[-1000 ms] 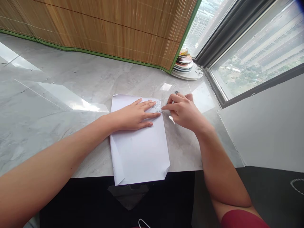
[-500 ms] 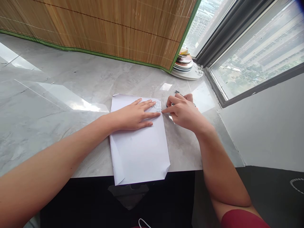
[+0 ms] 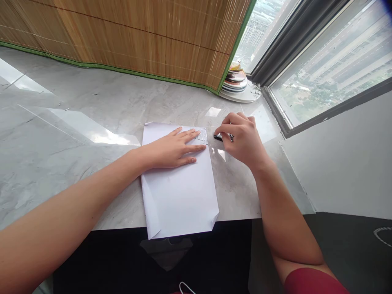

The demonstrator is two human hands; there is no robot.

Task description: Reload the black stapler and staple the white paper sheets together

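Observation:
A white sheet of paper (image 3: 180,200), folded at some corners, lies on the counter and juts over its front edge. My left hand (image 3: 173,150) is spread flat on its upper part, fingers pointing right. Beside those fingertips, rows of small silver staples (image 3: 202,138) cover the paper's upper right edge. Just right of the paper, my right hand (image 3: 245,141) is closed round a small black stapler (image 3: 218,137). Only the stapler's front end and some silver metal show; the fingers hide the rest. A narrow gap separates it from the paper.
The grey marble counter (image 3: 110,102) carries a few tiny scraps. A bamboo blind (image 3: 128,36) with green trim hangs along the back. Stacked plates (image 3: 240,90) stand in the far right corner by the window (image 3: 330,73). A white wall (image 3: 343,163) bounds the right side.
My right hand has drawn slightly up and away from the paper's right edge, its index finger curling in. More of the stapler's front now shows. My left hand and the paper stay put.

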